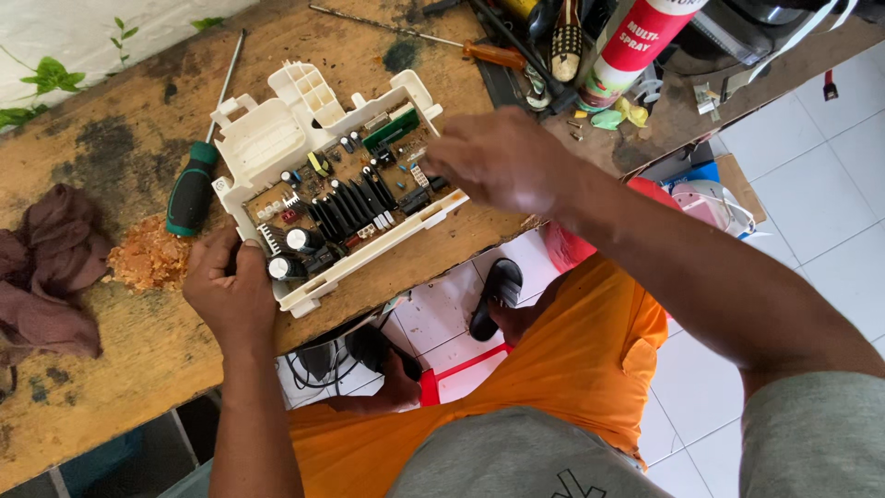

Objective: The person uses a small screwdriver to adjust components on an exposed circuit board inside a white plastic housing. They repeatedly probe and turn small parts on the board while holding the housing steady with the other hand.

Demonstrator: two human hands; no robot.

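In the head view, the circuit board [346,198] sat in its cream plastic housing [277,138] on the worn wooden bench [111,387], with the left hand [230,290] braced against the near corner — fingers curled on the housing edge — and the right hand [502,161] over the far end, fingers bent down at the board; what they pinched could not be told. The step in hand appeared to be board inspection or component work, and the next move would call for a steady brace and a fine fingertip approach among the 2 black capacitors [293,254] and the heat sinks — the green-handled screwdriver [192,189] lay just beside the housing.
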